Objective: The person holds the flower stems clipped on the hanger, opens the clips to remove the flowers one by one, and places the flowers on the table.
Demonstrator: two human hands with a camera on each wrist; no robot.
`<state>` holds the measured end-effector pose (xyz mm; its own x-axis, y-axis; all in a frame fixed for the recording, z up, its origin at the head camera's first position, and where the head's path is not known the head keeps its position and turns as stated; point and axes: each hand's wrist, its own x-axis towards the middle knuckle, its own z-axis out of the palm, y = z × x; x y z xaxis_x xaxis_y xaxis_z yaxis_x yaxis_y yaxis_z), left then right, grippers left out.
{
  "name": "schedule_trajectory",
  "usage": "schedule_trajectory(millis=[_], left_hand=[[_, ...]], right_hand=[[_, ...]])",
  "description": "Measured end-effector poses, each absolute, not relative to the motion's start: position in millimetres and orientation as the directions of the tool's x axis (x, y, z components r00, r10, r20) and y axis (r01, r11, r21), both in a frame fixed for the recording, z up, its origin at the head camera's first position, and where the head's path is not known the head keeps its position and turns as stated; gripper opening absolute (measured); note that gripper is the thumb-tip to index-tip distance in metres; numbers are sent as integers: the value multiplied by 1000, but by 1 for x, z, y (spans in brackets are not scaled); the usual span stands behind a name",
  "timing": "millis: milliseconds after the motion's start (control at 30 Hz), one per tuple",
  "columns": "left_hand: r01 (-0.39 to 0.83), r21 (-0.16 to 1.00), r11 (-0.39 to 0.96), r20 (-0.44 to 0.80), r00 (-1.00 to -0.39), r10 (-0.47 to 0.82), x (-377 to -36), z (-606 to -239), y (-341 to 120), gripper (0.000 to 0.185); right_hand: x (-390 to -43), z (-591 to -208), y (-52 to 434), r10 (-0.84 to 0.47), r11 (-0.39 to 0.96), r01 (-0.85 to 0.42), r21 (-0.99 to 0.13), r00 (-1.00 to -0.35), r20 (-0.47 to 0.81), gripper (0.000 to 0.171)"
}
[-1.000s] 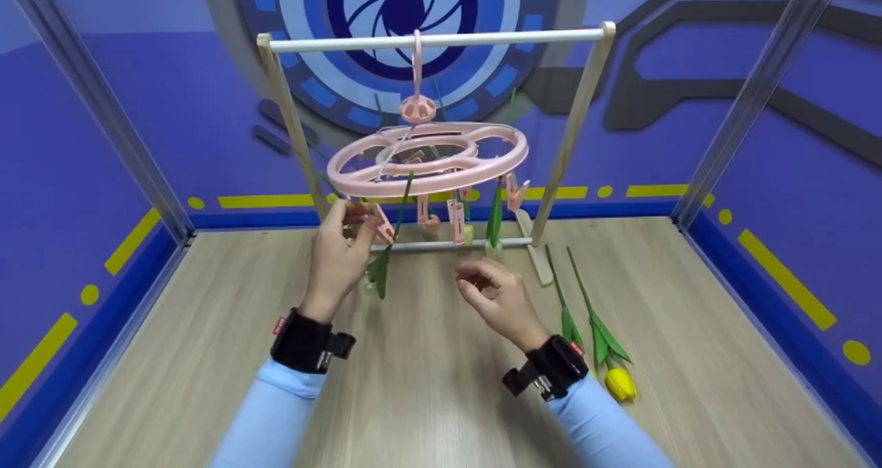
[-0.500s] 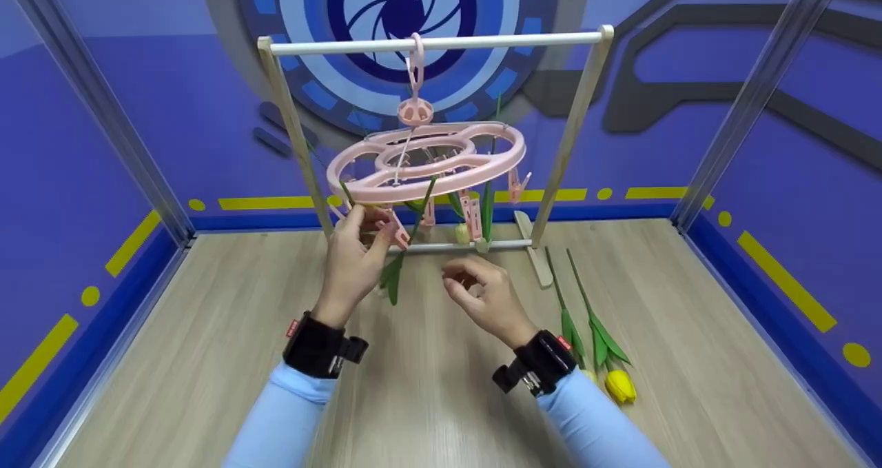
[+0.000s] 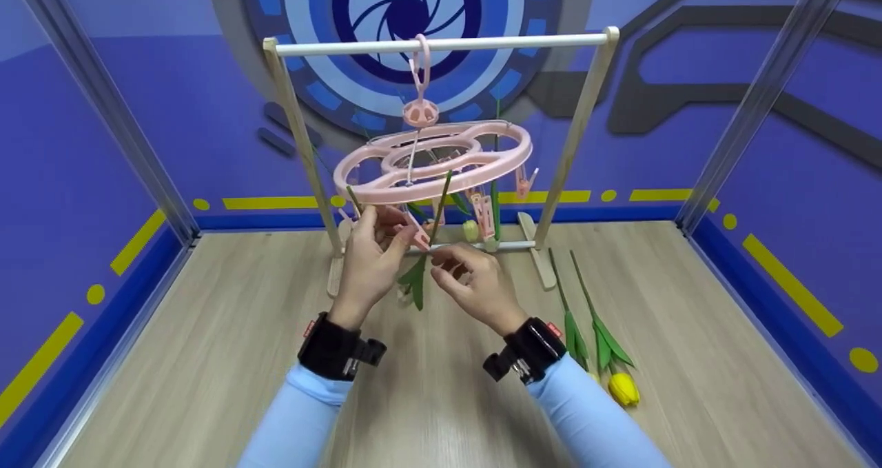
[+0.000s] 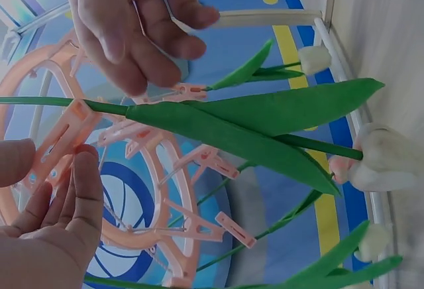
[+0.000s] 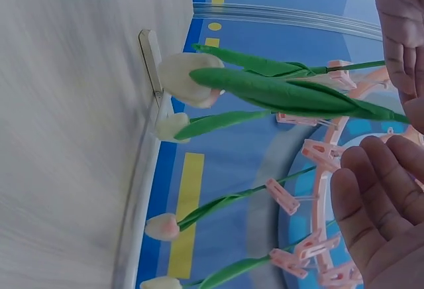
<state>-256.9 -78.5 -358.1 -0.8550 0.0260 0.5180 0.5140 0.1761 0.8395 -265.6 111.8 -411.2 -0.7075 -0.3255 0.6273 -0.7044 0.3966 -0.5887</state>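
Observation:
My left hand (image 3: 370, 265) pinches a pink clothespin (image 4: 63, 136) between thumb and fingers, below the front rim of the round pink clip hanger (image 3: 386, 194). A white artificial tulip (image 4: 387, 156) hangs head down there, its green stem crossing the clothespin's tip. Whether the clothespin bites on the stem, I cannot tell. Just right of the stem, my right hand (image 3: 479, 285) hovers with loosely bent fingers and nothing in them. Other pale tulips (image 5: 162, 227) hang head down from more clothespins (image 5: 283, 196) behind.
The hanger hooks over a white bar (image 3: 510, 42) on a wooden stand (image 3: 575, 130). To the right on the table lie a yellow tulip (image 3: 623, 389) and another tulip (image 3: 573, 330), its flower mostly hidden behind the right wrist. Blue patterned walls enclose the table.
My left hand has shifted right with the clothespin and tulip, turning the hanger a little. The right hand has moved left and slightly up, so the hands are now close together.

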Motion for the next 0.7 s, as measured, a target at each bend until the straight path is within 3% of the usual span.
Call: schedule_trajectory(millis=[233, 700], left_hand=[[469, 878, 100, 469, -883, 25, -257, -359, -73, 38], [516, 852, 91, 513, -857, 51, -255, -361, -69, 27]], right_hand=[[-266, -409, 107, -340, 368, -683, -630, -730, 593, 17], [-272, -413, 105, -337, 354, -722, -594, -691, 639, 8]])
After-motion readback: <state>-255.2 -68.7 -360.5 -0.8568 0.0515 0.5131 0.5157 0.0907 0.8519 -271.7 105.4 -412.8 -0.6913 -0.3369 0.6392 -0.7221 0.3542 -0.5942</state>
